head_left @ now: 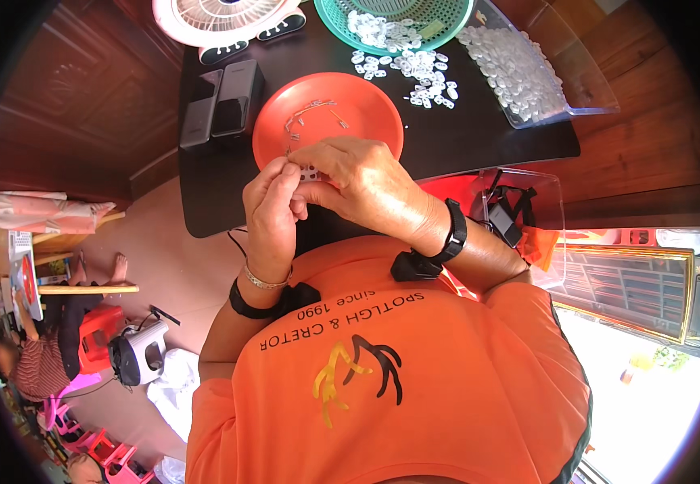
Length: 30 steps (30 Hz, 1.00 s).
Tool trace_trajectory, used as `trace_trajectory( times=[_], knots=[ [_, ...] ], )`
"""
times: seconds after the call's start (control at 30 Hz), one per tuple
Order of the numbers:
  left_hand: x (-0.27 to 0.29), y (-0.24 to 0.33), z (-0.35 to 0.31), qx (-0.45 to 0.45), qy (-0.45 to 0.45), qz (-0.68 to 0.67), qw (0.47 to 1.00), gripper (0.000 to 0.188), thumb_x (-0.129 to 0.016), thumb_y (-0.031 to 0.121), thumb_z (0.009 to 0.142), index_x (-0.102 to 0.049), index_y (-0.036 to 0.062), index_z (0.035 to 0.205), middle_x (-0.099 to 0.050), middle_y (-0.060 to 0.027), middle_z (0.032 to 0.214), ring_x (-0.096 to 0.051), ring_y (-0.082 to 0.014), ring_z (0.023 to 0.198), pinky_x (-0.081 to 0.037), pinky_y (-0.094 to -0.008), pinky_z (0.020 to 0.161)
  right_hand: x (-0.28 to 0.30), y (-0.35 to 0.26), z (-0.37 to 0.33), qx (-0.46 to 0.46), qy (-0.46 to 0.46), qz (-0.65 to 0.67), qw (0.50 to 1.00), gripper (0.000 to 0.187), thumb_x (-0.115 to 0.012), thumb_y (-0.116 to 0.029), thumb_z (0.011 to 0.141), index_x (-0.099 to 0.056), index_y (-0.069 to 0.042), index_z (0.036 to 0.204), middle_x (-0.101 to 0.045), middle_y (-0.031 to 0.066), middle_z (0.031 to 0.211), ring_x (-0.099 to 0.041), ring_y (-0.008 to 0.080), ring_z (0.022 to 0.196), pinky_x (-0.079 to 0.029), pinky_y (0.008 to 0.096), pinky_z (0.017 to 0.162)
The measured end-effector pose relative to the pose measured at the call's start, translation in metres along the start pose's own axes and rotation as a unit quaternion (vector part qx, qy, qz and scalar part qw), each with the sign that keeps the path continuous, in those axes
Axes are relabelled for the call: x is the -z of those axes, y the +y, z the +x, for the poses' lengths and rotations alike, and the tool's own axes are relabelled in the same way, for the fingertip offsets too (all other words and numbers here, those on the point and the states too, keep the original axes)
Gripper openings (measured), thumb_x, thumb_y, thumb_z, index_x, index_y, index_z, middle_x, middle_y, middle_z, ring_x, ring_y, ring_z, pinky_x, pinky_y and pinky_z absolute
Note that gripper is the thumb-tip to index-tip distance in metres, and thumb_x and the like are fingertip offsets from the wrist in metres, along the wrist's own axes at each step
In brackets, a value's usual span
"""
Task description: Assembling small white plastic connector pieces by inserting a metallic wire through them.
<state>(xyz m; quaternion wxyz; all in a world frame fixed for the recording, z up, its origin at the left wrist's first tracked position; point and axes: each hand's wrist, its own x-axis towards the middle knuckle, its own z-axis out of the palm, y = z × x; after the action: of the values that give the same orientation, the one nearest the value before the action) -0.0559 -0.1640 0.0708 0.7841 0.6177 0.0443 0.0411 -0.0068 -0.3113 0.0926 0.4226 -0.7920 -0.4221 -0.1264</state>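
Both hands meet over the near rim of an orange-red plastic basin (376,121). My right hand (370,184), coming from the right, is closed with its fingers bent around a small white piece with dark holes (309,173). My left hand (271,211) is closed in a pinch at the left end of that piece; whatever lies between its fingertips is too small to make out. Several thin metal pins (293,123) lie in an arc inside the basin, a few apart from the rest. The fingers partly hide the white piece.
Loose white oval plastic pieces (430,77) lie on the black table (479,153) by a green basket (447,32). A clear bin (592,97) of similar pieces stands right. Dark grey devices (237,97) and a fan (221,16) sit left. A person (43,363) is far left.
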Motion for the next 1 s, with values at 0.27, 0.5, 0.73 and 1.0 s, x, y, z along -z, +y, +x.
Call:
trace_trajectory(
  times=[0.27, 0.5, 0.73, 1.0],
  knots=[
    [0.0, -0.006, 0.003, -0.025, -0.023, -0.002, 0.999, 0.026, -0.044, 0.019, 0.092, -0.057, -0.0007, 0.081, -0.053, -0.0021, 0.059, -0.041, -0.0064, 0.05, -0.032, -0.0202, 0.047, 0.002, 0.0, -0.002, 0.001, -0.002, -0.007, 1.0, 0.025, -0.074, -0.01, 0.072, -0.062, -0.002, 0.093, -0.065, 0.0099, 0.079, -0.066, 0.028, 0.071, -0.053, 0.0344, 0.06],
    [-0.002, -0.005, 0.0, -0.018, -0.016, 0.025, 0.999, 0.028, -0.045, 0.02, 0.092, -0.057, 0.0, 0.076, -0.051, -0.0006, 0.059, -0.043, -0.0064, 0.05, -0.035, -0.0209, 0.046, 0.004, 0.002, -0.004, 0.026, 0.008, 0.002, 1.0, 0.022, -0.073, -0.011, 0.073, -0.062, -0.004, 0.091, -0.063, 0.0097, 0.074, -0.064, 0.0278, 0.067, -0.051, 0.0347, 0.057],
    [-0.007, -0.009, 0.001, -0.039, -0.024, 0.005, 0.999, 0.029, -0.045, 0.02, 0.093, -0.056, 0.0002, 0.076, -0.05, -0.0013, 0.059, -0.043, -0.0068, 0.05, -0.033, -0.0212, 0.046, 0.007, 0.001, -0.005, 0.04, 0.012, -0.03, 0.999, 0.022, -0.073, -0.011, 0.074, -0.062, -0.004, 0.092, -0.063, 0.0087, 0.072, -0.064, 0.0267, 0.065, -0.051, 0.0345, 0.056],
    [-0.01, 0.002, -0.004, -0.08, -0.026, -0.023, 0.996, 0.025, -0.046, 0.017, 0.092, -0.053, 0.0009, 0.074, -0.043, 0.0006, 0.058, -0.039, -0.0063, 0.052, -0.033, -0.0219, 0.049, 0.01, -0.006, -0.002, 0.013, 0.041, 0.051, 0.998, 0.033, -0.079, -0.016, 0.071, -0.062, -0.005, 0.097, -0.066, 0.0073, 0.078, -0.067, 0.0226, 0.071, -0.053, 0.0304, 0.059]
  ],
)
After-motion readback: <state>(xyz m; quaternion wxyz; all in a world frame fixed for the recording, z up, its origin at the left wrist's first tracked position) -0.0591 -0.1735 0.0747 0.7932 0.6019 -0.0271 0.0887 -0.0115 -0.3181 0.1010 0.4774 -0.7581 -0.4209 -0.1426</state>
